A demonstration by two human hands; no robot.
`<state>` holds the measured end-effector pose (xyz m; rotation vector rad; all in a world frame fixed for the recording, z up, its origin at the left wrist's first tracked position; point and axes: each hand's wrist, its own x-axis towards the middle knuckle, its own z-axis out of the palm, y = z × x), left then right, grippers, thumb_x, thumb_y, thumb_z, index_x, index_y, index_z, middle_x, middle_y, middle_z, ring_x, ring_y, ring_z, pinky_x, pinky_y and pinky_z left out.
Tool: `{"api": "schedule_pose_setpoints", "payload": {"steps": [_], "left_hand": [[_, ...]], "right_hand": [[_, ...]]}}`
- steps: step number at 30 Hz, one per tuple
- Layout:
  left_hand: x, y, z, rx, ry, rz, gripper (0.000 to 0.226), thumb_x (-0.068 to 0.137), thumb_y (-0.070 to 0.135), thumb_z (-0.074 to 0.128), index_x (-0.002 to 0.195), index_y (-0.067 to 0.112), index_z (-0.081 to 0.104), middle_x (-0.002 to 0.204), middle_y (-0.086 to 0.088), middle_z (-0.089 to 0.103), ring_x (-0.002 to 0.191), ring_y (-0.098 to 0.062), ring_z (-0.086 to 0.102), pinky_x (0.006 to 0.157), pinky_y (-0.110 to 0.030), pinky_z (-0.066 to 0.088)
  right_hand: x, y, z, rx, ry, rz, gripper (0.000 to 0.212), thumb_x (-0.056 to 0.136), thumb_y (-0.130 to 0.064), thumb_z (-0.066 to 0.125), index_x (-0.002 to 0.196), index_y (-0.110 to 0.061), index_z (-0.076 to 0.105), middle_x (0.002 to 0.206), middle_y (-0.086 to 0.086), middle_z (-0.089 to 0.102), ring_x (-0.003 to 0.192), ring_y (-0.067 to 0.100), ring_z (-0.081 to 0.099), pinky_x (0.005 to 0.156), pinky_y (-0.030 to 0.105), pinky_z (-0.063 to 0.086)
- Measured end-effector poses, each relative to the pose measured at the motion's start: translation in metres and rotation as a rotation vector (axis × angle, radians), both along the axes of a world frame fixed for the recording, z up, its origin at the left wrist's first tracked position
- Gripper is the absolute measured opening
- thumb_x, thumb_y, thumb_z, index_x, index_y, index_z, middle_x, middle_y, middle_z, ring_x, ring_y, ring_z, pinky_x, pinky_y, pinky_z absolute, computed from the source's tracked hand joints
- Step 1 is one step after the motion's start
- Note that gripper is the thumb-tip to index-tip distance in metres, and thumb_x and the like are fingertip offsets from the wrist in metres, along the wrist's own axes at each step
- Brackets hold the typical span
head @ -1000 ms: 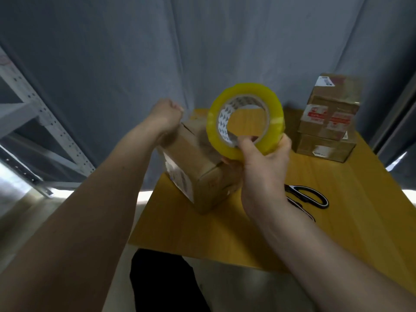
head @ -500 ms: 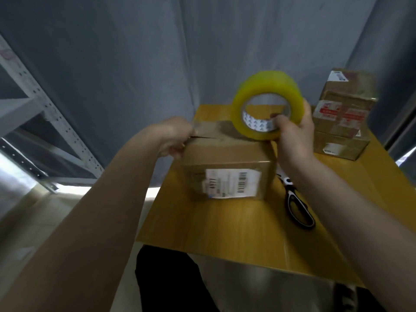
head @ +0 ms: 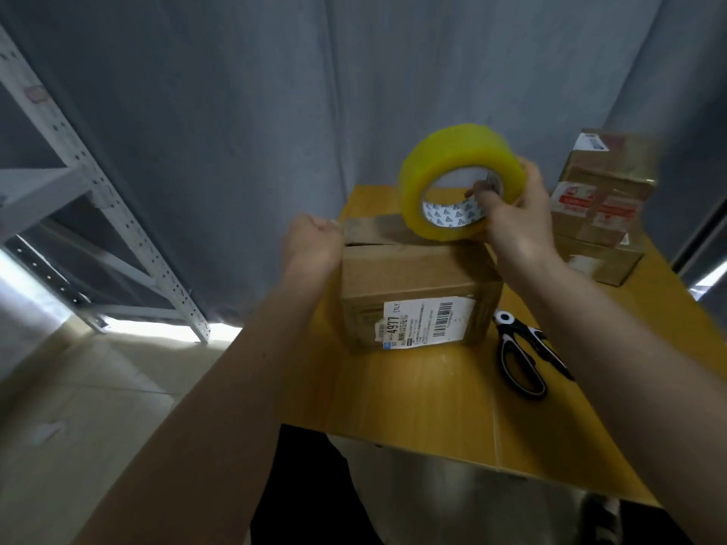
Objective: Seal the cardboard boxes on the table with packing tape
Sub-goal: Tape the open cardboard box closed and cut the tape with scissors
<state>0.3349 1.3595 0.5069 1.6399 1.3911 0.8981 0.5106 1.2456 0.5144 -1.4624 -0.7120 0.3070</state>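
Since a moment ago the tape roll (head: 460, 179), clenched in the right hand (head: 515, 214), has been lowered onto the box (head: 417, 285) on the desk (head: 413, 399), its left edge pinned by the curled left hand (head: 312, 243), so the strip probably gets pulled across next.

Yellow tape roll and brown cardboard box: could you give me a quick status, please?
Right hand grips yellow tape roll on top of brown cardboard box. Left hand at box's left top edge. Black-and-white scissors beside the box, not in the way.
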Motion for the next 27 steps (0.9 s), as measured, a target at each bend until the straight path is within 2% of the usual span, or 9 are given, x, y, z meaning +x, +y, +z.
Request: {"api": "schedule_pose_setpoints", "payload": {"steps": [3, 7, 10, 12, 14, 19, 21, 24, 27], "left_hand": [[0.001, 0.001, -0.002, 0.007, 0.056, -0.003, 0.026, 0.093, 0.010, 0.049, 0.093, -0.012, 0.062, 0.109, -0.031, 0.060, 0.104, -0.044, 0.058, 0.085, -0.046, 0.050], [0.001, 0.005, -0.010, 0.003, 0.118, 0.013, 0.031, 0.097, 0.017, 0.045, 0.111, -0.008, 0.057, 0.118, -0.025, 0.059, 0.109, -0.038, 0.056, 0.089, -0.042, 0.047], [0.000, 0.009, -0.010, 0.023, 0.110, 0.057, 0.026, 0.098, 0.017, 0.044, 0.106, -0.004, 0.057, 0.118, -0.023, 0.059, 0.109, -0.036, 0.056, 0.082, -0.038, 0.045], [-0.002, 0.013, -0.012, 0.031, 0.106, 0.059, 0.021, 0.098, 0.016, 0.043, 0.093, 0.001, 0.057, 0.113, -0.024, 0.060, 0.099, -0.035, 0.059, 0.068, -0.034, 0.041], [-0.004, 0.016, -0.015, 0.015, 0.104, 0.045, 0.019, 0.098, 0.015, 0.042, 0.096, 0.003, 0.057, 0.114, -0.026, 0.059, 0.087, -0.031, 0.059, 0.063, -0.027, 0.036], [-0.001, 0.018, -0.024, -0.032, 0.083, 0.058, 0.030, 0.098, 0.015, 0.044, 0.117, -0.005, 0.055, 0.122, -0.023, 0.058, 0.111, -0.035, 0.055, 0.080, -0.033, 0.041], [0.000, 0.021, -0.025, -0.042, 0.058, 0.056, 0.032, 0.098, 0.015, 0.044, 0.120, -0.006, 0.053, 0.124, -0.024, 0.056, 0.113, -0.036, 0.055, 0.085, -0.038, 0.045], [-0.001, 0.024, -0.029, -0.052, 0.080, 0.047, 0.035, 0.098, 0.016, 0.045, 0.121, -0.009, 0.054, 0.121, -0.027, 0.057, 0.110, -0.037, 0.057, 0.079, -0.038, 0.045], [-0.002, 0.026, -0.038, -0.099, 0.112, 0.032, 0.034, 0.097, 0.017, 0.047, 0.114, -0.009, 0.060, 0.115, -0.026, 0.061, 0.108, -0.038, 0.058, 0.088, -0.040, 0.047]], "right_hand": [[0.002, 0.006, 0.005, -0.020, -0.042, -0.034, 0.038, 0.092, -0.019, 0.062, 0.128, -0.022, 0.048, 0.103, -0.008, 0.061, 0.098, 0.010, 0.061, 0.093, 0.038, 0.051], [0.001, 0.014, 0.003, -0.069, -0.062, -0.036, 0.030, 0.093, -0.017, 0.062, 0.120, -0.020, 0.051, 0.113, 0.007, 0.064, 0.102, 0.019, 0.063, 0.093, 0.036, 0.051], [-0.004, 0.024, 0.009, -0.084, -0.040, -0.046, 0.014, 0.094, -0.019, 0.059, 0.106, -0.020, 0.052, 0.107, 0.012, 0.065, 0.099, 0.023, 0.064, 0.093, 0.045, 0.051], [-0.006, 0.028, 0.010, -0.093, -0.050, -0.040, 0.013, 0.094, -0.019, 0.059, 0.106, -0.016, 0.054, 0.106, 0.014, 0.065, 0.098, 0.025, 0.064, 0.092, 0.046, 0.051], [-0.008, 0.029, 0.006, -0.110, -0.075, -0.035, 0.012, 0.094, -0.018, 0.059, 0.105, -0.014, 0.055, 0.106, 0.014, 0.065, 0.099, 0.025, 0.063, 0.092, 0.046, 0.050], [-0.008, 0.031, 0.000, -0.114, -0.107, -0.073, 0.011, 0.094, -0.018, 0.059, 0.103, -0.016, 0.054, 0.106, 0.012, 0.065, 0.100, 0.024, 0.062, 0.092, 0.043, 0.050], [-0.008, 0.031, -0.001, -0.110, -0.128, -0.084, 0.011, 0.094, -0.017, 0.059, 0.102, -0.017, 0.054, 0.107, 0.011, 0.064, 0.101, 0.023, 0.061, 0.092, 0.041, 0.049], [-0.008, 0.031, -0.003, -0.123, -0.167, -0.083, 0.014, 0.093, -0.017, 0.060, 0.107, -0.013, 0.056, 0.107, 0.011, 0.063, 0.102, 0.024, 0.061, 0.092, 0.041, 0.048], [-0.009, 0.031, -0.005, -0.136, -0.192, -0.080, 0.015, 0.093, -0.017, 0.060, 0.107, -0.014, 0.056, 0.103, 0.006, 0.062, 0.102, 0.023, 0.060, 0.093, 0.041, 0.048]]}}
